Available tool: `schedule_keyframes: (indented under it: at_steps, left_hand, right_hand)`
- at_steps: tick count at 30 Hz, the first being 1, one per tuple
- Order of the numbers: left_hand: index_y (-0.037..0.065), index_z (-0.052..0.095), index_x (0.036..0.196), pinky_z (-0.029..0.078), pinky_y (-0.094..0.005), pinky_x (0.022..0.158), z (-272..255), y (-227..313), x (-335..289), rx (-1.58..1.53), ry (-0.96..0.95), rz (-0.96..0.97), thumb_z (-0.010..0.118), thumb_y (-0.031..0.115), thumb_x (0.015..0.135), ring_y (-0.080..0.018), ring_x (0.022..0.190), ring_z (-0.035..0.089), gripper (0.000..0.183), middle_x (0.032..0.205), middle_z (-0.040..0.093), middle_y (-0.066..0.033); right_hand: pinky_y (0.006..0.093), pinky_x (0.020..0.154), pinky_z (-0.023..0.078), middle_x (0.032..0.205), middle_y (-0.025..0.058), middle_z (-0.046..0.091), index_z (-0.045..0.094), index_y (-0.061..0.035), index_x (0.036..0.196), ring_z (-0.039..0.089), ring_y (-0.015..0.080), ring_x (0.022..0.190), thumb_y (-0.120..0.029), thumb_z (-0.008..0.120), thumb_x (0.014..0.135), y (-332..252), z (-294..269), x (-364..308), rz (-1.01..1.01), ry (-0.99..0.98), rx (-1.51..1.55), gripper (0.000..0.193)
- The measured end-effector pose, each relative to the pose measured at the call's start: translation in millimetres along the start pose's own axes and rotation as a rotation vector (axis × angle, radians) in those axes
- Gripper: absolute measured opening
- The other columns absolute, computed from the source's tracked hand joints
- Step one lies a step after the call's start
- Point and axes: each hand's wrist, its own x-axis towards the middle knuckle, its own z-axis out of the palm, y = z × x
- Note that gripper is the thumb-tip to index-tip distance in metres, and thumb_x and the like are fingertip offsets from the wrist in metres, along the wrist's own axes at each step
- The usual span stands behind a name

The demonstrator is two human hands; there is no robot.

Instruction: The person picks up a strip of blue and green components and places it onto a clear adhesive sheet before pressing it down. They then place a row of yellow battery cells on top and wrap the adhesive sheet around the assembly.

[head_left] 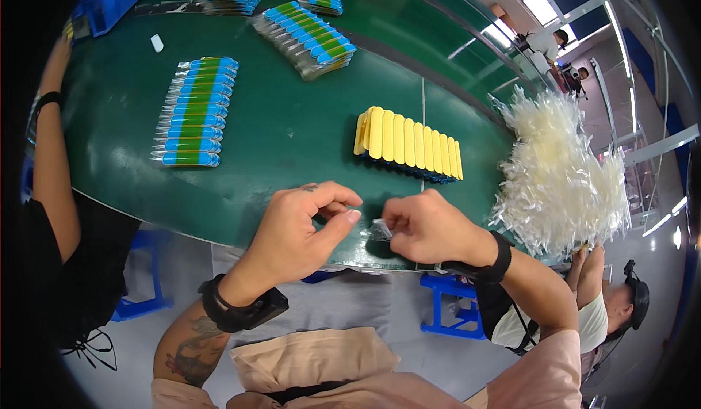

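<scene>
My right hand [431, 226] is closed in a pinch near the table's front edge, with a small clear plastic sleeve [378, 230] at its fingertips. Most of that sleeve is hidden by the hand. Facing it, my left hand [303, 223] curls its fingers, thumb and forefinger apart, and no object shows between them. Just beyond my right hand stands a row of yellow round-ended flat strips [412, 142], looking like nail files, with blue showing underneath. To the right rises a big heap of clear plastic sleeves [558, 175].
Bundles of blue-and-green strips in clear sleeves lie on the green table [292, 124]: one bundle [196, 113] at left, others [310, 36] farther back. A small white piece [157, 42] and a blue bin [117, 0] are back left. Co-workers' arms [55, 139] flank the table; blue stools [453, 307] stand below.
</scene>
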Motion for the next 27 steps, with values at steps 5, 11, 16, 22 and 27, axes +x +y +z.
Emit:
schedule_keyframes:
  at_steps: [5,11,16,22,27]
  left_hand:
    - [-0.002,0.07,0.102,0.053,-0.0294,0.066,2,1,-1,-0.019,0.017,0.017,0.071,0.009,0.088,-0.0188,0.075,0.07,0.018,0.083,0.072,-0.0135]
    - [-0.002,0.07,0.102,0.052,-0.0266,0.074,0,4,-3,-0.044,0.017,-0.06,0.068,0.004,0.088,-0.0124,0.078,0.067,0.015,0.083,0.071,-0.008]
    - [0.0,0.07,0.101,0.053,-0.0314,0.065,2,-1,-2,-0.01,0.062,0.051,0.07,0.01,0.088,-0.0215,0.074,0.071,0.016,0.081,0.072,-0.0138]
    - [0.0,0.07,0.101,0.053,-0.032,0.068,3,-1,5,-0.007,0.013,0.111,0.07,0.01,0.087,-0.0241,0.076,0.07,0.017,0.081,0.073,-0.0135]
    - [-0.002,0.07,0.097,0.051,-0.0283,0.069,-6,-1,-7,-0.065,0.026,-0.088,0.067,0.004,0.085,-0.0162,0.073,0.066,0.014,0.082,0.07,-0.011]
  right_hand:
    - [0.047,0.068,0.054,0.078,0.0162,0.067,0.065,-0.0001,0.088,0.067,0.0384,0.074,-0.019,0.071,0.082,-10,3,-7,-0.206,-0.037,-0.339,0.021]
    - [0.0466,0.062,0.053,0.075,0.015,0.065,0.062,-0.0011,0.084,0.066,0.0369,0.069,-0.016,0.065,0.091,-2,15,-7,-0.333,-0.009,-0.384,0.017]
    - [0.0456,0.056,0.051,0.071,0.0127,0.063,0.06,-0.0027,0.078,0.063,0.0344,0.063,-0.012,0.069,0.088,10,22,-19,-0.374,0.24,-0.303,0.016]
    - [0.0367,0.057,0.053,0.075,0.0112,0.068,0.063,-0.0021,0.089,0.067,0.0252,0.065,-0.006,0.062,0.091,42,-36,-91,-0.165,0.679,-0.146,0.005]
    - [0.0276,0.065,0.044,0.078,-0.0003,0.055,0.059,-0.0126,0.098,0.054,0.0134,0.071,-0.025,0.053,0.105,53,-186,-218,-0.16,1.296,0.822,0.016]
